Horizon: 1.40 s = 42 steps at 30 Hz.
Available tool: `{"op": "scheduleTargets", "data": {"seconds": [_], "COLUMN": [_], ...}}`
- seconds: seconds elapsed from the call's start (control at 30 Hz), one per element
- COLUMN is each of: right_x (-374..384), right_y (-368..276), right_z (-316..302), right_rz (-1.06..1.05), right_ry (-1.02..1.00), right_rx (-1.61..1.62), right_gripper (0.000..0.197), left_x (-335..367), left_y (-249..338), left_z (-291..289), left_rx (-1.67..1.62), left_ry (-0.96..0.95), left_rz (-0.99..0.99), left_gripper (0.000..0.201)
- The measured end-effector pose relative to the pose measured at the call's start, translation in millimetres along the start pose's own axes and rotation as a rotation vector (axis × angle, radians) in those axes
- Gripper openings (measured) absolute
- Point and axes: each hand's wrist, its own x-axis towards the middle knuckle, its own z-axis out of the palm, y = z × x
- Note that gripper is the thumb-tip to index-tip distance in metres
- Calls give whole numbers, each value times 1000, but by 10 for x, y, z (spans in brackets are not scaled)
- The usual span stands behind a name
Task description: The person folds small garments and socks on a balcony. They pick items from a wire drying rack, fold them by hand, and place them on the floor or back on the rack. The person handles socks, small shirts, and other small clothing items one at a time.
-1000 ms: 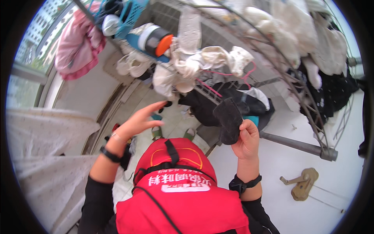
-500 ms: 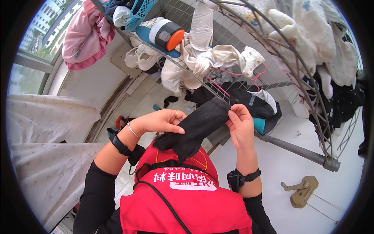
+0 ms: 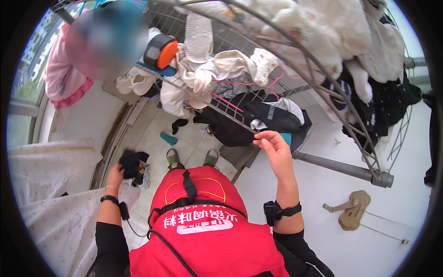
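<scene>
My left hand reaches down to the left, its fingers closed on a black sock. The sock is slightly blurred and hangs over a small heap of clothes on the floor, so where one ends and the other begins is hard to tell. My right hand is raised at the front edge of the wire rack. Its fingers are loosely bent and apart, with nothing seen in them; whether the fingertips touch the rack is unclear. Dark clothes lie behind it on the rack's lower level.
White socks and cloths, an orange-and-black round container and a pink hanger are on the rack. A metal bar juts out at right. On the floor lie a teal sock and a black sock. A pale curtain hangs left.
The black sock has gone from between both hands down to the left with my left hand. My right hand has let go of its cuff and stays near the rack edge.
</scene>
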Motion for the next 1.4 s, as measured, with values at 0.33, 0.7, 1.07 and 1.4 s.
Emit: {"op": "scheduleTargets", "data": {"seconds": [0.33, 0.7, 1.07, 1.4], "right_x": [310, 61, 407, 484], "right_y": [257, -120, -22, 413], "right_z": [-419, 161, -219, -412], "right_rz": [-271, -507, -209, -225], "right_ry": [676, 254, 479, 398], "right_rx": [-1389, -828, -799, -1001], "right_gripper": [49, 27, 35, 32], "left_x": [204, -88, 187, 302], "left_y": [530, 3882, 4489, 4913], "left_z": [27, -968, -1064, -1185], "left_rx": [-311, -658, -921, -1108], "left_ry": [-426, -318, -411, -514], "left_rz": [-37, 667, 429, 330], "left_gripper": [33, 54, 20, 74]}}
